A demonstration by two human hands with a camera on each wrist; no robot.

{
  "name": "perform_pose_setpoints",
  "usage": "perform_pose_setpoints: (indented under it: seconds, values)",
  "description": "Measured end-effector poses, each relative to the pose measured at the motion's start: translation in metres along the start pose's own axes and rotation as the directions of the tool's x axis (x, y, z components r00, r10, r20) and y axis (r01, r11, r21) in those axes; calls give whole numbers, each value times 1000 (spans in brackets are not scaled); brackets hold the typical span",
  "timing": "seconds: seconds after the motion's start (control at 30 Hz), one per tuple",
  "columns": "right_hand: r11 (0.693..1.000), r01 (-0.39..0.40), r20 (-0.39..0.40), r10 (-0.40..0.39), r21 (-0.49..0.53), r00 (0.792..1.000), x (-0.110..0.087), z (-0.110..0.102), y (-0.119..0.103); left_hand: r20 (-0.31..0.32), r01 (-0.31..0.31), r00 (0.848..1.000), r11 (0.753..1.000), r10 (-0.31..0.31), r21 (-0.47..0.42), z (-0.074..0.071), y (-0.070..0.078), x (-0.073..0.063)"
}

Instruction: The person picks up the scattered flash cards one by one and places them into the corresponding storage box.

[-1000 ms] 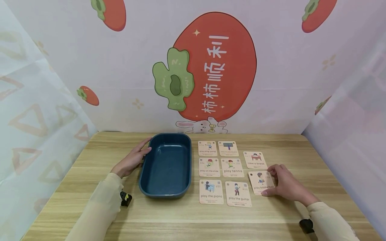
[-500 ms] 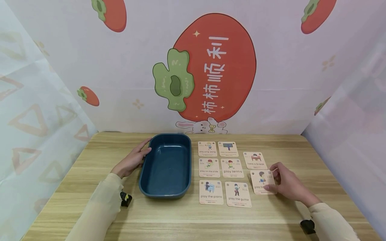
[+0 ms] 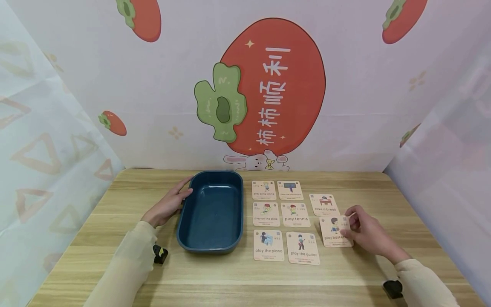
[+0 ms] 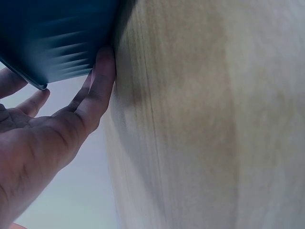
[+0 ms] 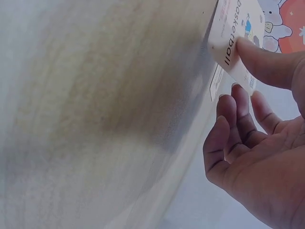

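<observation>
My right hand (image 3: 366, 230) pinches the "play basketball" card (image 3: 333, 233) between thumb and fingers at its right edge, tilting it up from the table. In the right wrist view, the thumb (image 5: 267, 62) lies on the printed face of the card, with the fingertips (image 5: 228, 105) behind and below it. Fairly straight fingers of my left hand (image 3: 166, 207) rest against the left side of a dark blue plastic tray (image 3: 209, 246), the thumb at its rim. In the left wrist view, a fingertip (image 4: 106, 62) touches the tray's outer wall low down by the tabletop.
Left of the held card lie two columns of picture cards, among them "play tennis" (image 3: 295, 214), "play the piano" (image 3: 268, 245) and "play the guitar" (image 3: 303, 248). The "take a break" card (image 3: 324, 204) lies just behind it. A printed cloth backdrop (image 3: 345, 140) stands along the table's (image 3: 268, 285) back.
My right hand has lifted and tilted the basketball card, shifting it slightly to the right and turning it straighter. The left hand and tray have stayed put.
</observation>
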State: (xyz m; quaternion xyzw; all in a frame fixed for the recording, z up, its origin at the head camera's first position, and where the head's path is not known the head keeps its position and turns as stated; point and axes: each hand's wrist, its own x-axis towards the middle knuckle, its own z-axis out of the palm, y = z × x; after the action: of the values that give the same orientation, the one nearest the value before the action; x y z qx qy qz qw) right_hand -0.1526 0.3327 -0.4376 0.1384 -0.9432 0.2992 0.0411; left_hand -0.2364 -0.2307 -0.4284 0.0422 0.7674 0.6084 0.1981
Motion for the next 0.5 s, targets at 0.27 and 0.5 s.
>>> perform_pose_setpoints:
  seconds: [0.27, 0.5]
  values:
    - [1000, -22, -8, 22, -11, 1000, 2, -4, -10, 0, -3, 1000, 1000, 3, -4, 1, 2, -1]
    - [999, -50, -3, 50, -21, 999, 3, -4, -10, -6, -1, 1000, 1000, 1, -1, 0, 2, -1]
